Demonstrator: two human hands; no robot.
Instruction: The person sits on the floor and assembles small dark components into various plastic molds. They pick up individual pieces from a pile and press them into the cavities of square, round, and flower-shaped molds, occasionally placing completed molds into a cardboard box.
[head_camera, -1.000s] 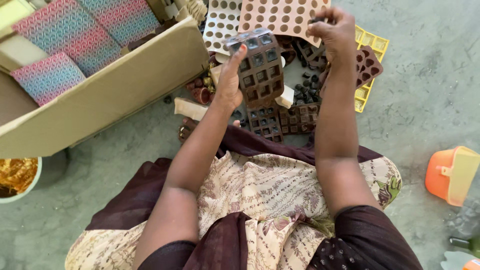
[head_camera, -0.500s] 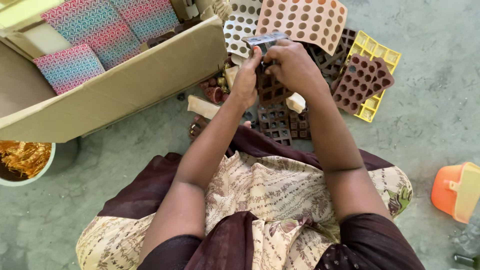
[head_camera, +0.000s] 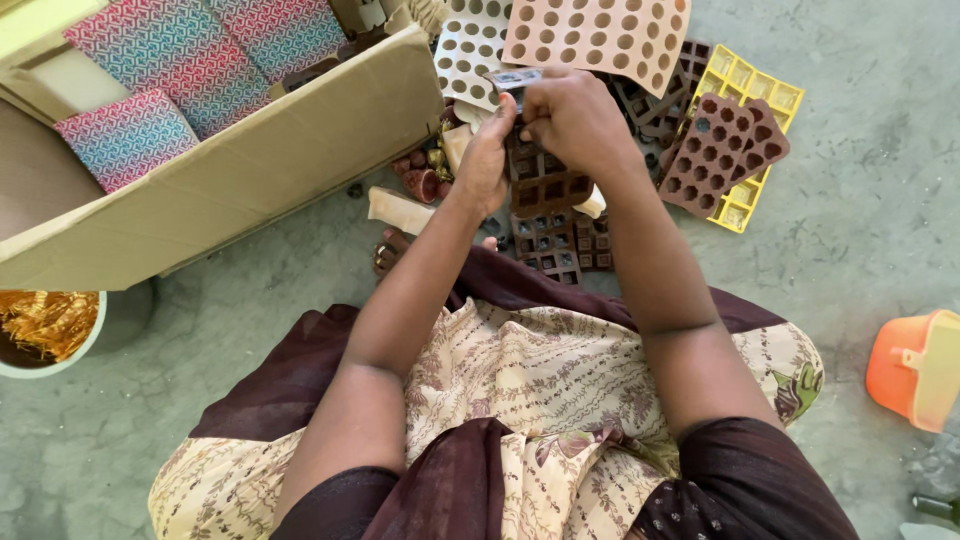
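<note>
My left hand (head_camera: 487, 160) and my right hand (head_camera: 574, 118) both grip a brown mould tray with square cavities (head_camera: 545, 185), held upright and tilted away from me over the floor. Its top edge shows grey between my fingers. More brown square-cavity moulds (head_camera: 560, 245) lie on the floor just beneath it, near my lap.
A peach mould with round holes (head_camera: 600, 35), a white round-hole mould (head_camera: 465, 50), a brown heart mould (head_camera: 722, 150) and a yellow tray (head_camera: 750, 90) lie ahead. An open cardboard box (head_camera: 250, 170) with patterned packs stands left. An orange container (head_camera: 915, 365) sits right, a bowl (head_camera: 45, 330) left.
My right hand has come down from the peach mould and joined my left on the brown tray, which now stands more edge-on. The view has shifted slightly.
</note>
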